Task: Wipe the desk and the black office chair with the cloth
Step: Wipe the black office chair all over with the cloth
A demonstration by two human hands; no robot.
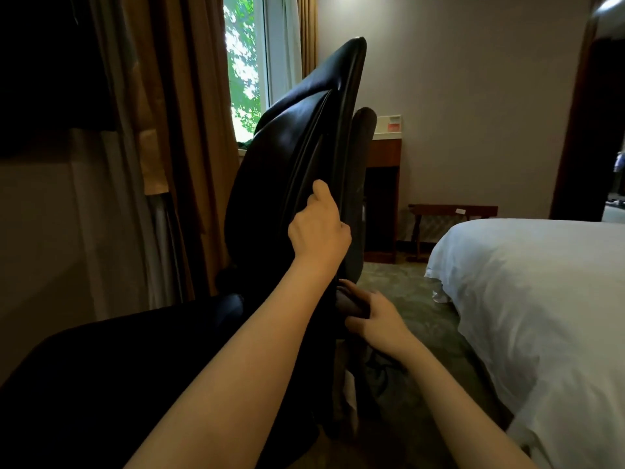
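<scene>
The black office chair (297,137) stands side-on in the middle of the head view, its shiny backrest rising toward the window and its seat (135,367) spreading to the lower left. My left hand (318,228) grips the backrest's side edge at mid height, thumb on the front face and fingers curled behind. Lower down, my right hand (375,316) is closed on a dark grey cloth (350,308), pressing it against the rear of the chair near the backrest's base. More of the cloth hangs below my right wrist. No desk surface can be told apart here.
A bed with white linen (541,299) fills the right side, close to the chair. Brown curtains (189,130) and a window (243,62) lie behind the chair. A wooden cabinet (384,184) and a low luggage rack (453,214) stand against the far wall. Green carpet (412,299) runs between chair and bed.
</scene>
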